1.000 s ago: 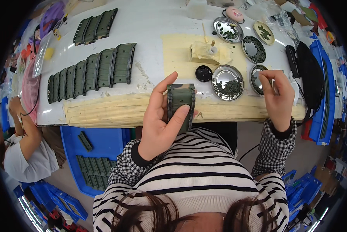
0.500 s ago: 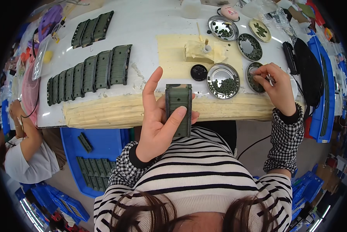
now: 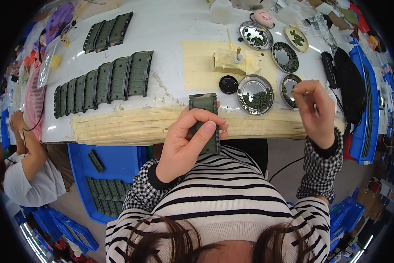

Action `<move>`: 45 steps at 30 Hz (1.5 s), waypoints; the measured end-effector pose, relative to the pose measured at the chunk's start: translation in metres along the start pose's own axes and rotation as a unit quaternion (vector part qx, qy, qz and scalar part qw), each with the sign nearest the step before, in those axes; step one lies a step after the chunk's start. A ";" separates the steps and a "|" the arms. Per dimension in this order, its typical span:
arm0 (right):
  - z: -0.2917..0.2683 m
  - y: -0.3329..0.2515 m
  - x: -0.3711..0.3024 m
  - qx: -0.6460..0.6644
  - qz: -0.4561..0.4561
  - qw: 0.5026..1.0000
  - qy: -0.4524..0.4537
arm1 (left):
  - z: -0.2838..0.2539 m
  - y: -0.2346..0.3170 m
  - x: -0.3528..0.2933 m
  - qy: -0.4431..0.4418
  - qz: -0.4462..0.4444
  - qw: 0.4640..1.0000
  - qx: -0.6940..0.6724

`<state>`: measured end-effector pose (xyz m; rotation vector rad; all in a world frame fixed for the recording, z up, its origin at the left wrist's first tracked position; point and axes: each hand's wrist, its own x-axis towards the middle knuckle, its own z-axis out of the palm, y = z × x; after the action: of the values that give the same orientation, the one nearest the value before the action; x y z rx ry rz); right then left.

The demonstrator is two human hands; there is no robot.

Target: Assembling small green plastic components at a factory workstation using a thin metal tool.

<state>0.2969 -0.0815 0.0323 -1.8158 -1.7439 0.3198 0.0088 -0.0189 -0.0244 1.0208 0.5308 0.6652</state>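
Observation:
My left hand (image 3: 179,144) is closed round a dark green, ridged rectangular part (image 3: 205,103) with a camouflage-patterned end. Its thumb and fingers cross the middle of the part, which stands lengthwise near the table's front edge. To the right, my right hand (image 3: 316,111) is raised beside a small round metal dish (image 3: 289,90) of green bits. The fingers of that hand are curled in toward the thumb; what they hold, if anything, is too small to make out. A larger metal dish (image 3: 255,94) with green pieces lies between the hands.
A black-filled cup (image 3: 228,84) and a paper-wrapped block (image 3: 229,62) stand beyond my left hand. More dishes (image 3: 285,57) lie farther right. Rows of similar green parts (image 3: 105,83) are at left. A blue bin (image 3: 80,162) with parts sits below; another person's arm (image 3: 30,149) shows.
My right hand has lifted from the small dish and shifted slightly right. My left index finger, raised before, has folded down across the green part.

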 end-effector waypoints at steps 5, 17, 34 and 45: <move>0.047 -0.068 -0.001 0.126 -0.151 0.979 0.048 | 0.012 0.004 0.005 0.023 -0.038 0.996 -0.077; 0.092 -0.086 0.006 0.106 -0.225 0.964 0.088 | -0.009 -0.004 -0.001 0.064 0.069 0.994 0.062; 0.086 -0.088 0.033 0.104 -0.242 0.964 0.044 | 0.004 0.008 -0.009 0.090 0.180 0.898 0.391; 0.083 -0.092 0.026 0.057 -0.243 0.967 0.044 | 0.006 0.009 -0.008 0.096 0.209 0.876 0.424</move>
<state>0.1779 -0.0393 0.0246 -1.2480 -1.9893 0.1299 0.0051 -0.0247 -0.0133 1.9484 0.8168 0.9521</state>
